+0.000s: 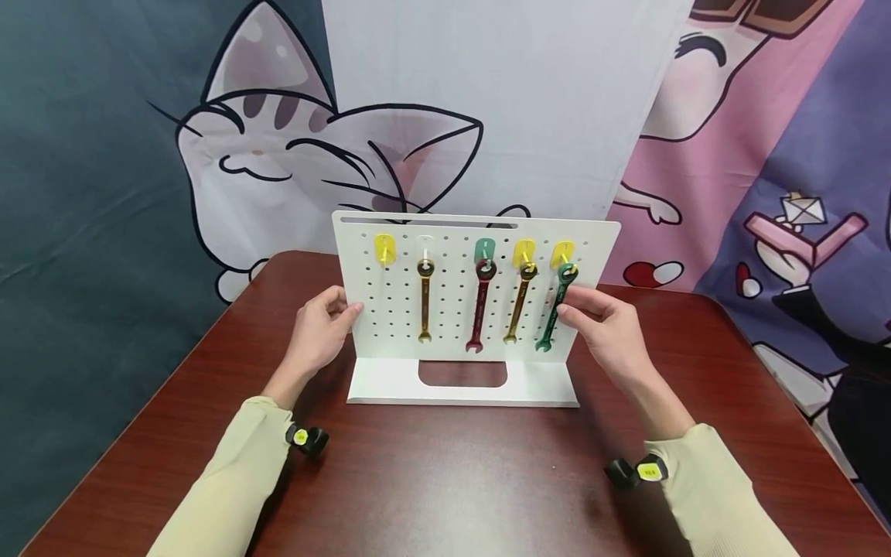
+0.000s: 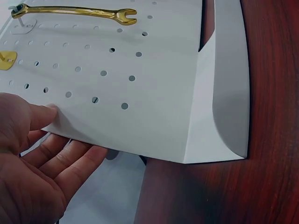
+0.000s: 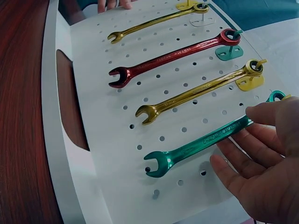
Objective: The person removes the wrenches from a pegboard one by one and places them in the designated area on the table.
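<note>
Presently: white pegboard (image 1: 452, 309) upright on the table (image 1: 452, 480), toward its far edge, between the left and right edges. Its flat base (image 1: 390, 383) extends toward the person and has a cutout in the middle.

Right hand (image 1: 616, 333): at the right edge of the pegboard. Thumb and fingers pinch the shaft of the green wrench (image 1: 552, 321) just below its ring end; gap narrow, filled by the shaft. The green wrench slants down the front of the pegboard, forked end toward the lower right corner. Ring end is at the rightmost yellow hook (image 1: 562, 252), near the upper right corner; cannot tell whether it is fully seated.

Left hand (image 1: 316, 329): holds the left edge of the pegboard, thumb against the front face, other fingers at and behind the edge.

Other wrenches, left to right, all ring end up: left gold wrench (image 1: 425, 305) on a clear hook (image 1: 425, 247); red wrench (image 1: 480, 309) on a green hook (image 1: 485, 249); right gold wrench (image 1: 518, 305) on the middle yellow hook (image 1: 525, 250). The leftmost yellow hook (image 1: 385, 249) sits near the upper left corner of the pegboard.

Both sleeves pale; a black unit with a bright label at each wrist. Printed backdrop (image 1: 487, 77) with cartoon figures beyond the far edge of the table.
</note>
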Tool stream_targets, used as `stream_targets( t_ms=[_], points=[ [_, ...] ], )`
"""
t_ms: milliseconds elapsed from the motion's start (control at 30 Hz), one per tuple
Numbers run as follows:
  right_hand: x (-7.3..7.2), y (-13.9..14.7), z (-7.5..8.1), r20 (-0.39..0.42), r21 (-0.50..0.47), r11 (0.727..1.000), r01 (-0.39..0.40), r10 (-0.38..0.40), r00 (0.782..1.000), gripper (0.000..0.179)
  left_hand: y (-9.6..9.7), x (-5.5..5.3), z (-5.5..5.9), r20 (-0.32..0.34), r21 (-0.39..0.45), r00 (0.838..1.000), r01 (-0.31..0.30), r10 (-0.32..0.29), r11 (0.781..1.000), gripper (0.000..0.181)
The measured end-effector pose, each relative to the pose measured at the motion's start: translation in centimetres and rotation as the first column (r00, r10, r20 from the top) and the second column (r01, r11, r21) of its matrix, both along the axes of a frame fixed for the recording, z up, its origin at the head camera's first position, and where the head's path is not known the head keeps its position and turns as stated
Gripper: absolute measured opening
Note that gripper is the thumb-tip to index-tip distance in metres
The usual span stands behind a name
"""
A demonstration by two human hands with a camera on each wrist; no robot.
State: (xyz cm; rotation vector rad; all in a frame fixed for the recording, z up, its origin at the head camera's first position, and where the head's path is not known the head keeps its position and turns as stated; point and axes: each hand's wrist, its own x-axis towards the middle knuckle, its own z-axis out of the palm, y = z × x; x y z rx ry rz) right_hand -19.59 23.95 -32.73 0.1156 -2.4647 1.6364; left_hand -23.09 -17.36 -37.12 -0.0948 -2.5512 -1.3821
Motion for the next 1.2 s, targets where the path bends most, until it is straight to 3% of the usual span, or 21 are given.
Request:
stream_targets(
  t_ms=[200, 500, 1200],
  points=[
    [-0.11, -0.2, 0.21, -0.011, -0.086, 0.995, -0.04, 0.04, 0.999, 0.043, 0.06, 0.1, 0.1, 0.006, -0.007, 1.0, -0.001, 0.001, 1.0, 0.014],
    [-0.17, -0.34, -0.11, -0.028, -0.138, 0.988, -0.069, 0.066, 0.997, 0.036, 0.0, 0.25, -0.14, 0.011, 0.002, 1.0, -0.004, 0.004, 1.0, 0.016],
    [0.64, -0.41, 0.23, -0.024, -0.158, 0.98, -0.117, 0.115, 0.993, 0.036, 0.06, 0.69, -0.04, -0.001, 0.009, 1.0, -0.017, 0.017, 1.0, 0.017]
  ],
)
